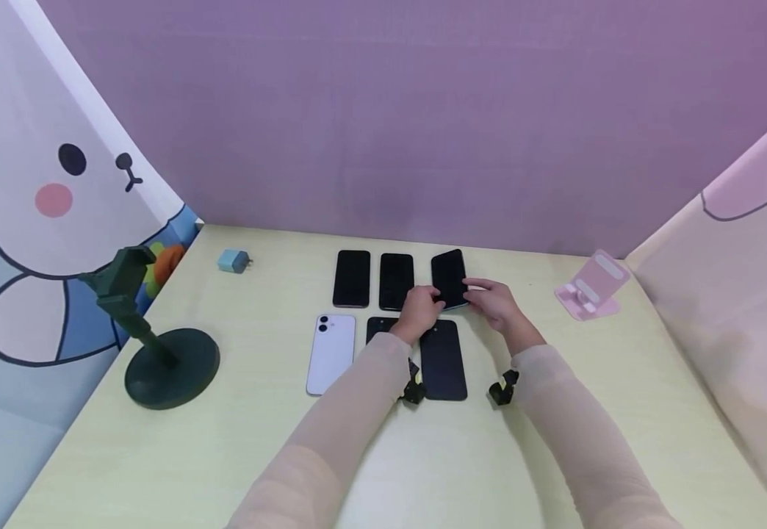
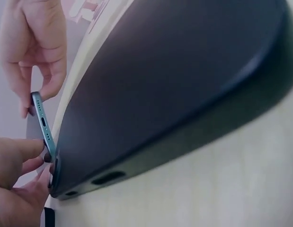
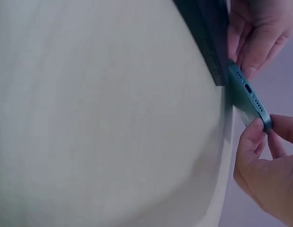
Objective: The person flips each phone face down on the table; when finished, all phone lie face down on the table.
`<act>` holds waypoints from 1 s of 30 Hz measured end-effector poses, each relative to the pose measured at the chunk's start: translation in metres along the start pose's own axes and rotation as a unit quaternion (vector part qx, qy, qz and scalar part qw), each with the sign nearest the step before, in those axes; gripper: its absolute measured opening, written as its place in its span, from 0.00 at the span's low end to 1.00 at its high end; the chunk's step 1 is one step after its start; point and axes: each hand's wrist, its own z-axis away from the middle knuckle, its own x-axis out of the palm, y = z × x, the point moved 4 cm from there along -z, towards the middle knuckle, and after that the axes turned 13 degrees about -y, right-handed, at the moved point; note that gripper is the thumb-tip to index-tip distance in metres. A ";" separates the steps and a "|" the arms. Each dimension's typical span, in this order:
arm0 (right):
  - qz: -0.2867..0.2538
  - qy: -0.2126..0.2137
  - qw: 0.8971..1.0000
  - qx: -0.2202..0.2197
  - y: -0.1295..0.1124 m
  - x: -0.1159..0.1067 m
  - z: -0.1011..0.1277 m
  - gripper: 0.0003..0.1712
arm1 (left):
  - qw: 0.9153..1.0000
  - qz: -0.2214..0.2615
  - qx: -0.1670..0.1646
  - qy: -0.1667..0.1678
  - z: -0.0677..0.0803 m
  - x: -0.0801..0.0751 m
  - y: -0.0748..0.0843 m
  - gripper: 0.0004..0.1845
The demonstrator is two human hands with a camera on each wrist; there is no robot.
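Table [image 1: 159,463]; held phone [image 1: 448,273]: long axis away, slightly left.

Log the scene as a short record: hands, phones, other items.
left hand: pinches teal-edged phone near one corner
right hand: pinches its opposite side
back row, left of it: two black-screened phones
front row: pale phone, partly hidden phone, dark phone
table left: blue charger, dark stand
table right: pink stand

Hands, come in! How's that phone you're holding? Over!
Left hand, right hand: both pinching rightmost back-row phone. It's askew. Maybe obstructing: rightmost front-row phone.
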 end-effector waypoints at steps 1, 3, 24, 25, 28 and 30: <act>-0.013 -0.005 1.000 -0.006 -0.001 0.001 0.001 0.25 | 1.000 0.000 0.003 -0.001 0.000 0.001 0.001 0.12; -0.038 -0.015 0.999 -0.018 -0.003 0.003 0.002 0.25 | 1.000 0.000 0.005 -0.004 0.000 0.003 0.002 0.13; -0.147 -0.061 0.984 -0.081 -0.005 0.016 0.004 0.25 | 0.992 0.120 0.037 0.014 0.002 0.002 0.016 0.16; -0.147 -0.064 0.983 -0.084 -0.005 0.016 0.004 0.24 | 0.992 0.123 0.036 0.015 0.002 0.002 0.016 0.17; -0.143 -0.067 0.983 -0.089 -0.006 0.017 0.004 0.23 | 0.990 0.133 0.036 0.019 0.003 0.002 0.017 0.17; -0.142 -0.064 0.984 -0.089 -0.007 0.017 0.004 0.23 | 0.989 0.141 0.033 0.022 0.003 0.002 0.016 0.16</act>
